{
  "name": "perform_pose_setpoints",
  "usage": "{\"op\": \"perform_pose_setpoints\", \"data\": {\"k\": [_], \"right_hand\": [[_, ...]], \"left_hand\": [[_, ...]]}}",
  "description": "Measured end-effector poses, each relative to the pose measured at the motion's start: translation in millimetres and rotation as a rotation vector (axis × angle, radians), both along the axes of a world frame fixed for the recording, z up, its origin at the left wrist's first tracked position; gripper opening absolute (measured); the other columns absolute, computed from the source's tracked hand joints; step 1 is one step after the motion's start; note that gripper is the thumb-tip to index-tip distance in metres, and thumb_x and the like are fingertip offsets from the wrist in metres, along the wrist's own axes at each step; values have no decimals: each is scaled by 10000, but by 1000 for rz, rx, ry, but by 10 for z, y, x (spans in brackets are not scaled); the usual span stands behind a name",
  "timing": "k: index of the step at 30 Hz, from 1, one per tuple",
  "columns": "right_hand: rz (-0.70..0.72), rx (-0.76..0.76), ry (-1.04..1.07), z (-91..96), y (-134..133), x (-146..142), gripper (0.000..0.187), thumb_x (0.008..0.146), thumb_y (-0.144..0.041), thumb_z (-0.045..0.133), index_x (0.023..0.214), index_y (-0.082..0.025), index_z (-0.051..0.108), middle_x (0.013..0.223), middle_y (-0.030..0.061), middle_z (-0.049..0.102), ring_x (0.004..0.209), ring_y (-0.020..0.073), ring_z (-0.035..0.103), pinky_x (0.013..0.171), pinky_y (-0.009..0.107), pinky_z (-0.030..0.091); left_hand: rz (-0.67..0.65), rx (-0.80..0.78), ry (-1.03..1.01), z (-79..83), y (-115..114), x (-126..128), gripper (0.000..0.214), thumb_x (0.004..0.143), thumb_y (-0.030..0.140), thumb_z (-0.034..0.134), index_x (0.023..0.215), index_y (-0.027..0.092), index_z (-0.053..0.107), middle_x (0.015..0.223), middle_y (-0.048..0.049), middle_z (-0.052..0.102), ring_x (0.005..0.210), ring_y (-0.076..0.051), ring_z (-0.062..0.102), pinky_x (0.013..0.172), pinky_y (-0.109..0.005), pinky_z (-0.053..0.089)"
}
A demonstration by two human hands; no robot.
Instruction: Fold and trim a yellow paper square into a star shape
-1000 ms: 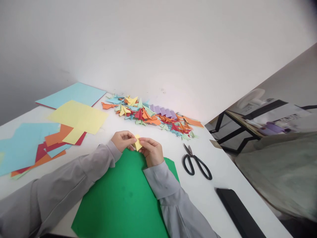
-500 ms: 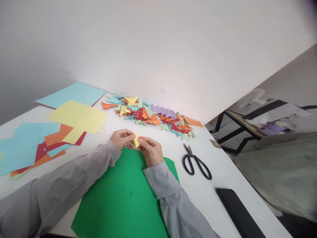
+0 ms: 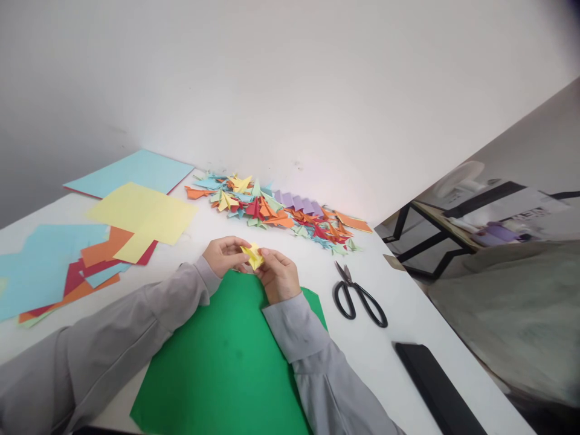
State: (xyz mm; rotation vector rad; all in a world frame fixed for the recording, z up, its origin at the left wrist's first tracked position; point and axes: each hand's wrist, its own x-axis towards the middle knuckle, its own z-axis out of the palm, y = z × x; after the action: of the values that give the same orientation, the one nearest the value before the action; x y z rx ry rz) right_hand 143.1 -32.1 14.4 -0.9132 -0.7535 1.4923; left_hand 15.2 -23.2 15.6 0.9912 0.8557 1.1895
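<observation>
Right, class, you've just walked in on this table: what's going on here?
A person in grey sleeves holds a small folded yellow paper between the left hand and right hand, at the far end of a green sheet. Beyond the hands, many coloured folded paper pieces lie near the wall. Flat coloured sheets lie to the left. Black-handled scissors lie to the right, blades slightly apart, untouched.

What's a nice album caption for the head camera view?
Left hand and right hand hold a small yellow folded paper; black-handled scissors lie to the right.
</observation>
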Motion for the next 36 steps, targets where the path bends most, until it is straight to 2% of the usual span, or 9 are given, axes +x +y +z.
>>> {"op": "perform_pose_setpoints", "data": {"k": [5,8,11,17,20,25,30,36], "right_hand": [[8,111,-120,-51,3,6,166,527,-274,721,627,-165,646,545,-14,621,450,98,525,441,236,422],[15,181,-211,-84,1,21,158,544,-263,715,658,-172,653,555,-19,622,444,91,516,470,246,429],[24,205,-216,-75,-10,21,169,564,-271,703,695,-177,655,589,-14,629,461,92,521,490,253,439],[15,229,-175,11,-36,-22,396,466,-190,747,844,-198,628,733,-12,638,493,81,524,461,228,440],[45,271,-165,15,-35,-25,484,475,-174,739,936,-210,595,701,-24,622,490,84,525,442,221,434],[65,276,-164,-7,-26,-18,468,520,-194,719,962,-205,566,615,-43,591,458,86,520,420,217,414],[98,278,-193,-14,-30,-14,508,530,-172,698,1007,-205,524,595,-53,584,452,87,523,416,209,396],[83,220,-251,-32,-13,-3,387,533,-136,615,910,-180,540,558,-56,576,443,95,525,379,193,368]], "left_hand": [[4,16,39,56,-25,-1,278,455,58,579,728,105,552,574,16,593,488,-105,553,448,-228,466],[29,75,74,47,-33,2,259,463,59,571,716,110,549,601,18,582,522,-98,546,475,-221,458],[40,104,91,35,-35,3,258,481,105,601,735,111,554,671,-1,585,585,-109,554,509,-232,467],[88,42,76,90,-41,-5,453,489,161,614,934,125,534,688,13,568,534,-96,543,469,-225,456],[104,-10,76,79,-28,-8,428,490,177,619,907,114,551,690,-6,588,564,-115,557,479,-234,460],[104,-36,69,5,9,-15,354,523,223,615,858,114,579,704,-29,612,575,-136,568,486,-255,464],[126,-34,75,8,4,-14,319,517,214,611,820,117,585,680,-23,613,592,-139,572,494,-246,463],[190,145,211,-9,-9,17,261,511,152,589,769,119,578,700,-25,602,666,-134,566,552,-232,458]]}}
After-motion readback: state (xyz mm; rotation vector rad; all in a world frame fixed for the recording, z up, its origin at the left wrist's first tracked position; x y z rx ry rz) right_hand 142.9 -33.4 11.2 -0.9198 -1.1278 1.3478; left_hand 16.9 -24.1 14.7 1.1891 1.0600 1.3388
